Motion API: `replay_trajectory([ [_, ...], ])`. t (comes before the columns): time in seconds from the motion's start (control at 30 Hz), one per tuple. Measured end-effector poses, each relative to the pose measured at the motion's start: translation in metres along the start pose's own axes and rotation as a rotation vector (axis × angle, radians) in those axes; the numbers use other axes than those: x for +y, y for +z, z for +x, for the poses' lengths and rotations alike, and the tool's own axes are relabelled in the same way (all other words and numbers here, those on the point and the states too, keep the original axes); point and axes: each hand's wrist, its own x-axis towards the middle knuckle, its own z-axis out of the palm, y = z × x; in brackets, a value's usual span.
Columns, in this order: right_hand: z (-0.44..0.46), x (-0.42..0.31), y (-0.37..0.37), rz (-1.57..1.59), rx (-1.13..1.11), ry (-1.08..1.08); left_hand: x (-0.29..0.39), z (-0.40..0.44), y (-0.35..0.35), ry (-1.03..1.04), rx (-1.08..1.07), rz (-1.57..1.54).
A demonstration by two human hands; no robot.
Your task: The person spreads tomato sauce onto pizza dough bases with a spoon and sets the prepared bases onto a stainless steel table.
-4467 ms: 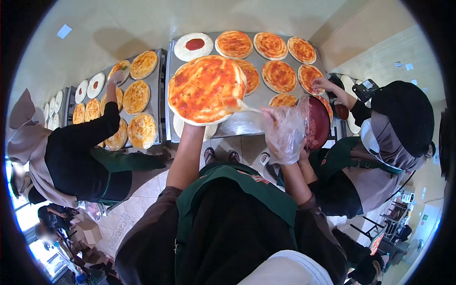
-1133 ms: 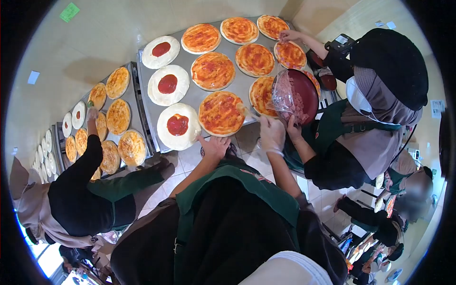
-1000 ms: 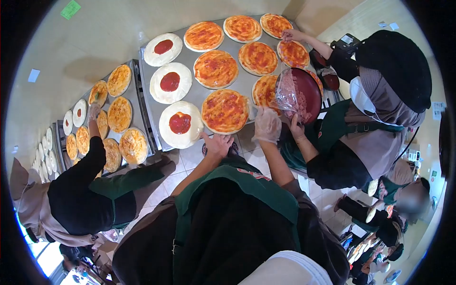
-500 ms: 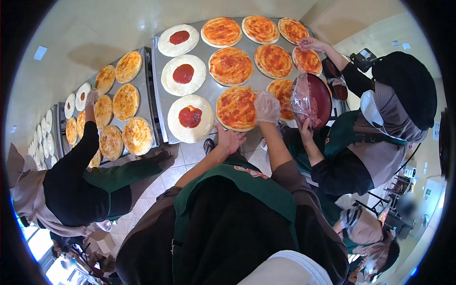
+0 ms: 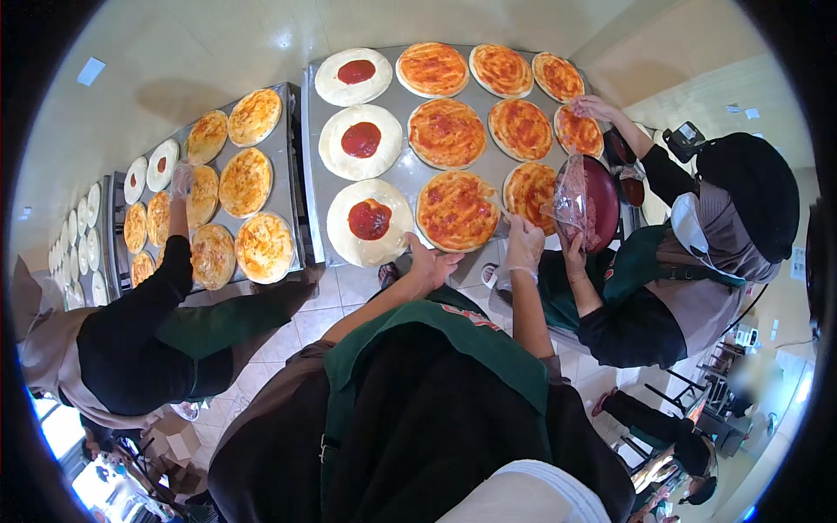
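Note:
My left hand (image 5: pixel 433 268), bare, has its fingers stretched out at the tray's front edge, its thumb by the rim of a sauce-covered pizza base (image 5: pixel 457 209). My right hand (image 5: pixel 525 247), in a clear plastic glove, is drawn together just right of that base, below another sauced base (image 5: pixel 530 196). A faint thin shape shows at its fingertips; whether it is a tool I cannot tell. To the left lies a pale dough round (image 5: pixel 343 228) with a pool of red sauce (image 5: pixel 370 220) in its middle.
On the large metal tray (image 5: pixel 312 209) are several more bases. At right a co-worker holds a dark red bowl (image 5: pixel 608 209) of pink shredded topping over it. Another co-worker's gloved hand (image 5: pixel 181 179) reaches over a second tray (image 5: pixel 289 166) at left. A cardboard box (image 5: pixel 179 440) is on the floor.
My right hand has moved off the front middle base, to the right and toward me. My left hand stays at the tray edge. The whole view has shifted slightly.

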Motion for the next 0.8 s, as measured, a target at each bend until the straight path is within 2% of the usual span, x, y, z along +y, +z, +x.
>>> replay_trajectory([
  [0.07, 0.003, 0.014, -0.001, 0.262, -0.145, 0.222, 0.005, 0.003, -0.01, -0.033, -0.018, 0.006],
  [0.17, -0.011, -0.012, -0.009, 0.577, -0.253, 0.477, 0.031, -0.069, 0.038, -0.124, 0.104, 0.338],
  [0.23, -0.023, -0.009, -0.015, 0.778, -0.363, 0.556, 0.056, -0.096, 0.062, 0.253, 0.039, 0.417],
  [0.27, -0.026, -0.008, -0.014, 0.815, -0.374, 0.586, 0.093, -0.034, 0.023, 0.527, 0.087, 0.448],
  [0.37, -0.03, -0.007, -0.009, 0.86, -0.433, 0.642, 0.205, -0.033, 0.059, 1.093, -0.044, 0.621],
  [0.43, -0.027, -0.006, -0.006, 0.833, -0.492, 0.665, 0.298, 0.006, 0.082, 1.117, 0.09, 0.308],
  [0.47, -0.024, -0.008, -0.004, 0.817, -0.522, 0.673, 0.33, 0.009, 0.095, 1.159, 0.197, 0.292],
  [0.53, -0.014, -0.004, 0.003, 0.85, -0.569, 0.677, 0.377, 0.01, 0.119, 1.158, 0.263, 0.447],
  [0.6, -0.007, -0.012, 0.005, 0.845, -0.567, 0.689, 0.432, 0.058, 0.116, 1.086, 0.495, 0.518],
  [0.67, 0.003, -0.016, 0.004, 0.889, -0.563, 0.672, 0.461, 0.076, 0.107, 0.943, 0.583, 0.576],
  [0.73, 0.012, -0.017, 0.003, 0.927, -0.537, 0.69, 0.471, 0.07, 0.114, 0.739, 0.526, 0.616],
  [0.77, 0.017, -0.018, 0.001, 0.934, -0.541, 0.692, 0.464, 0.075, 0.129, 0.919, 0.666, 0.5],
  [0.8, 0.022, -0.018, -0.001, 0.942, -0.544, 0.695, 0.461, 0.058, 0.14, 0.827, 0.618, 0.419],
])
